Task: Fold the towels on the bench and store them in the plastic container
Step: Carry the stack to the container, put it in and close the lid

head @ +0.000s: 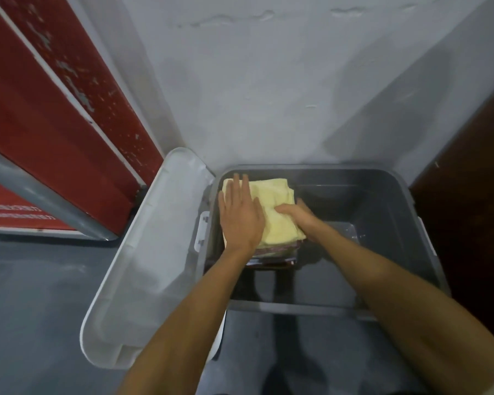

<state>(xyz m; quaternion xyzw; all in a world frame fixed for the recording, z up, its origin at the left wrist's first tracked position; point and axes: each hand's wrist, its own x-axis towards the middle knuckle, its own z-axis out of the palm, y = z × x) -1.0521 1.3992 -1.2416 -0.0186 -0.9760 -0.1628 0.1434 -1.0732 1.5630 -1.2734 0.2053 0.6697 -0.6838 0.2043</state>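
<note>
A folded pale yellow towel lies on top of a stack of darker folded towels in the left part of the grey plastic container. My left hand lies flat on the yellow towel's left side, fingers straight and pointing away from me. My right hand rests on the towel's right edge with the thumb on top; its fingers are bent down over the side of the stack and mostly hidden.
The container's translucent lid leans against its left side. A grey wall rises behind, a red panel stands at the left, and dark wood is at the right. The floor is dark grey.
</note>
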